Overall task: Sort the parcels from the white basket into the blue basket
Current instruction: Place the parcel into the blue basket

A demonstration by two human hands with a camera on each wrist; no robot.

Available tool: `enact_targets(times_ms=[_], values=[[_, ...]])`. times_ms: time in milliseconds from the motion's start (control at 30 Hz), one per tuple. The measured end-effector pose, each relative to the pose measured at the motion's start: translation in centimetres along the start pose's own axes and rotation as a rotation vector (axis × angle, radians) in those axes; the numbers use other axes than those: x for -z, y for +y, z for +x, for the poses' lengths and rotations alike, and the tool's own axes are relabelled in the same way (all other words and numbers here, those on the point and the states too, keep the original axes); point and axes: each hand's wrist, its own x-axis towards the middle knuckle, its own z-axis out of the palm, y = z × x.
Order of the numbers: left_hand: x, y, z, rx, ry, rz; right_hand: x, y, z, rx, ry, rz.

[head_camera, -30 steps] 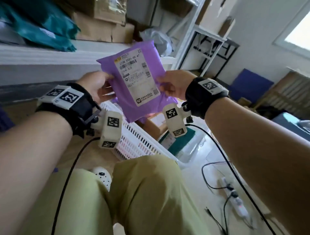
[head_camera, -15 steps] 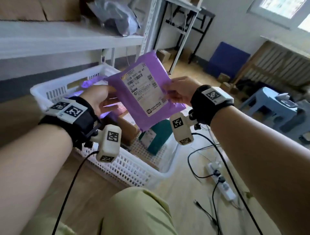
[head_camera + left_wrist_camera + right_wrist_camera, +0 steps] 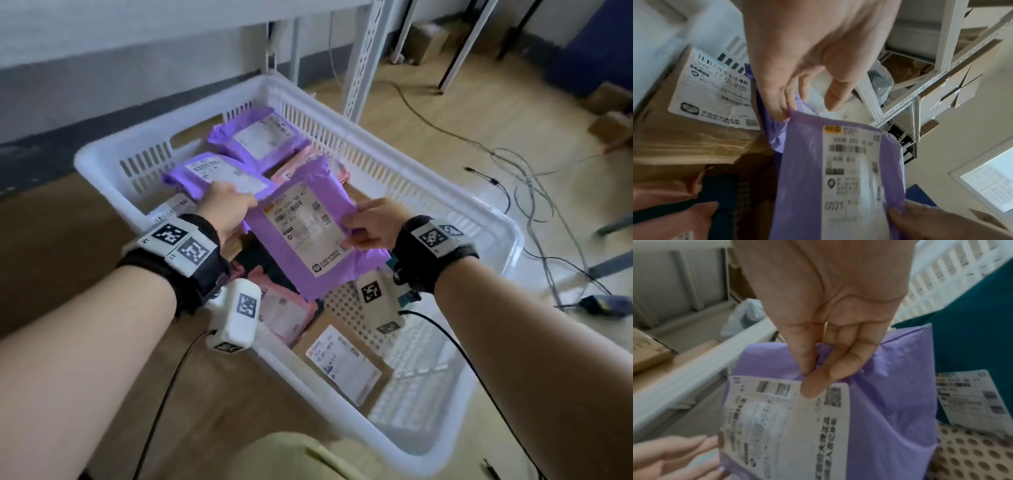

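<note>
Head view: a person holds a purple parcel [image 3: 310,233] label-up over the white basket [image 3: 442,195], which sits on the wooden floor [image 3: 462,113] beside a white shelving upright [image 3: 368,58]. The right hand [image 3: 375,222] pinches the parcel's near-right edge, thumb pressed on the shipping label [image 3: 305,231]; the right wrist view shows thumb and forefinger [image 3: 805,356] closed on the plastic film. The left hand [image 3: 226,205] is at the parcel's opposite edge, and the left wrist view shows its fingers [image 3: 777,104] only loosely bent, fingertips touching the corner of the purple film, thumb apart from it, so it appears to steady the parcel rather than grip it. Holding the flat mailer by both edges, label facing up, probably keeps the address readable for sorting.

Inside the white basket, beyond the held parcel, lie two more purple parcels [image 3: 263,137]; below it, nearer the person, are a pink parcel [image 3: 287,311] and a brown cardboard parcel [image 3: 342,359]. A teal parcel [image 3: 970,313] lies against the basket's wall in the right wrist view. Cables [image 3: 534,192] trail on the floor to the right of the white basket. The blue basket is not in view, so the sorting looks far from finished.
</note>
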Motion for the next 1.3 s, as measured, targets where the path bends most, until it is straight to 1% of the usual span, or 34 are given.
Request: enact_targets(times_ms=[100,167,267,300,333,433,500,567,633,667,733,800,867,933,1100,1300], values=[[-0.1,-1.0,1.5,0.012,0.018,0.057,-1.7,2.4,2.4,-0.067,-0.108,-0.040],[0.0,-1.7,2.4,0.025,0.008,0.049,-3.1,3.8,3.9,-0.113,-0.189,-0.142],[0.3,-2.3,3.3,0.038,0.000,0.014,-5.8,5.2,6.0,-0.210,-0.333,-0.362],[0.4,-2.4,3.4,0.046,0.002,-0.007,-6.7,5.5,6.6,-0.222,-0.353,-0.408],[0.5,-2.5,3.5,0.058,0.006,-0.024,-7.4,6.0,7.2,-0.219,-0.339,-0.416],[0.8,-2.9,3.6,0.097,0.021,-0.081,-9.0,7.8,9.4,-0.229,-0.227,-0.330],[1.0,-3.2,3.8,0.105,0.016,-0.130,-10.2,9.0,10.6,-0.252,-0.198,-0.336],[1.3,-3.4,3.9,0.119,0.028,-0.144,-11.5,9.8,11.3,-0.257,-0.196,-0.476],[1.4,-3.5,4.1,0.145,0.047,-0.138,-12.3,10.3,11.9,-0.224,-0.134,-0.592],[1.4,-3.5,4.1,0.157,0.052,-0.135,-12.8,10.5,12.0,-0.211,-0.150,-0.587],[1.4,-3.5,4.1,0.183,0.048,-0.109,-13.5,11.0,12.0,-0.201,-0.226,-0.572],[1.3,-3.4,3.9,0.198,0.035,-0.085,-13.9,11.6,12.1,-0.170,-0.277,-0.658],[1.2,-3.4,3.9,0.204,0.025,-0.081,-14.3,12.1,12.2,-0.073,-0.230,-0.780],[1.1,-3.4,3.9,0.210,0.024,-0.071,-14.6,12.9,12.5,0.000,-0.175,-0.828],[1.2,-3.4,3.8,0.217,0.039,-0.036,-15.5,13.4,12.0,0.046,-0.115,-1.039],[1.4,-3.1,3.7,0.201,0.028,-0.002,-14.1,10.3,12.0,0.048,-0.112,-0.959]])
